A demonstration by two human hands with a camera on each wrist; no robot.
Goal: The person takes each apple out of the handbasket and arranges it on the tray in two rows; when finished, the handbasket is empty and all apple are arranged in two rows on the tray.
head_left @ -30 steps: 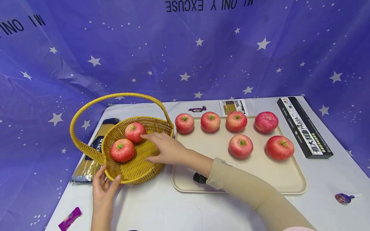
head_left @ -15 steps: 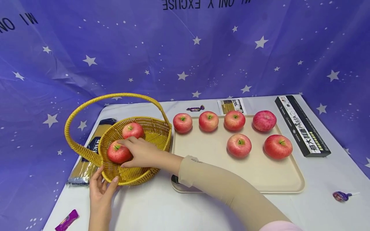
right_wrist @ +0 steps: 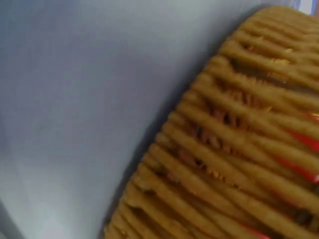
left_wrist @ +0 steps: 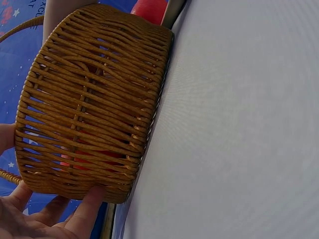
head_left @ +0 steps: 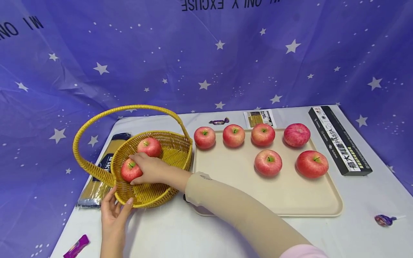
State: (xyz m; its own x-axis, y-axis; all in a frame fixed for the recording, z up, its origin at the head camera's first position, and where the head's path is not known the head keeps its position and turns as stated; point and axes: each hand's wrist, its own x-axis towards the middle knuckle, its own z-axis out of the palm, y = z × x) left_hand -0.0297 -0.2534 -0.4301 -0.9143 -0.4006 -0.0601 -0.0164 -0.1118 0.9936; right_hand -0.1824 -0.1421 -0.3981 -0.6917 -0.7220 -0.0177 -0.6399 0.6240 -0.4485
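A yellow wicker basket (head_left: 167, 150) with a tall hoop handle stands at the table's left and fills the left wrist view (left_wrist: 94, 99) and the right wrist view (right_wrist: 239, 164). Two red apples lie in it, one at the back (head_left: 149, 146) and a near one (head_left: 129, 171). My right hand (head_left: 146, 169) reaches into the basket and its fingers and thumb curl round the near apple. My left hand (head_left: 114, 211) rests with straight fingers (left_wrist: 82, 216) against the basket's near outer wall. Red shows through the weave low in the left wrist view.
A beige tray (head_left: 322, 202) right of the basket carries several red apples (head_left: 268, 162). A black pasta box (head_left: 338, 141) lies at the right. A spaghetti packet (head_left: 96, 184) sits under the basket's left side. Wrapped sweets (head_left: 220, 122), a lollipop (head_left: 384, 219) and a purple wrapper (head_left: 76, 246) are scattered about.
My right hand has moved left across the basket, from beside the back apple to the near apple, and has closed round it. The left hand has stayed on the basket.
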